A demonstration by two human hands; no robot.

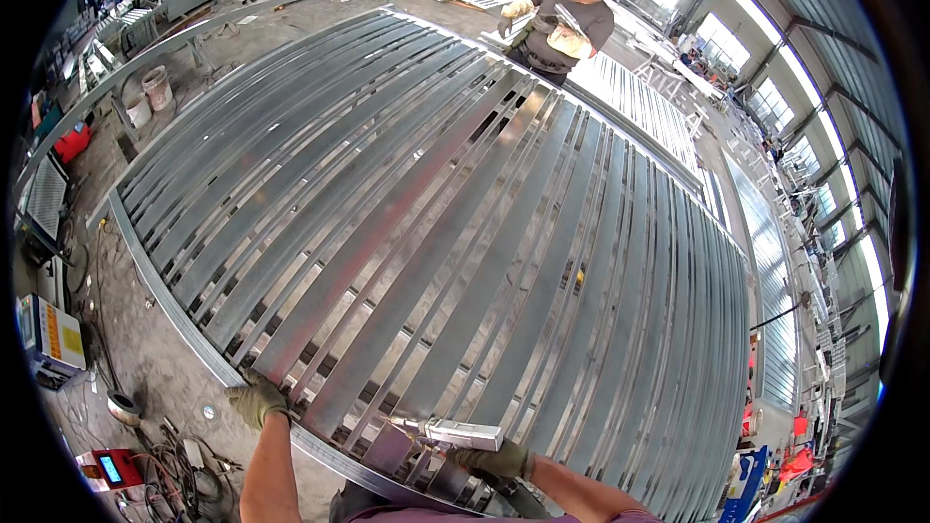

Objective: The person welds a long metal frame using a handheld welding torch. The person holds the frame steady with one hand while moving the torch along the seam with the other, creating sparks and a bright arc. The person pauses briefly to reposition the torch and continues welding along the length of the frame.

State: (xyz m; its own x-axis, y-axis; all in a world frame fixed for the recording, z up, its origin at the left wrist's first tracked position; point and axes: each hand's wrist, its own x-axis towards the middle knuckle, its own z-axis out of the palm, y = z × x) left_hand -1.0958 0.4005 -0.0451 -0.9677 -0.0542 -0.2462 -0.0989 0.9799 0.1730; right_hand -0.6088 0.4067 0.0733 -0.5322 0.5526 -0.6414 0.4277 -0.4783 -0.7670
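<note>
A large slatted metal panel [536,271] of grey bars spreads in front of me, with gaps showing the floor beneath. My left hand [259,400], in an olive work glove, is closed over the panel's near-left edge rail [174,315]. Gripped in my gloved right hand [496,463] is a silver, box-bodied welding gun [463,433]. Its thin nozzle points left, over the slat ends close to the near rail. Whether the tip touches metal I cannot tell. Reddish tints mark some slats between my hands and the far side.
Across the panel stands a co-worker [572,15] in gloves, holding something metallic. Cables [179,470], a red unit with a lit screen [105,470] and a blue-white box [50,339] lie at left. Buckets [157,87] stand farther back. More panels [639,102] lie beyond.
</note>
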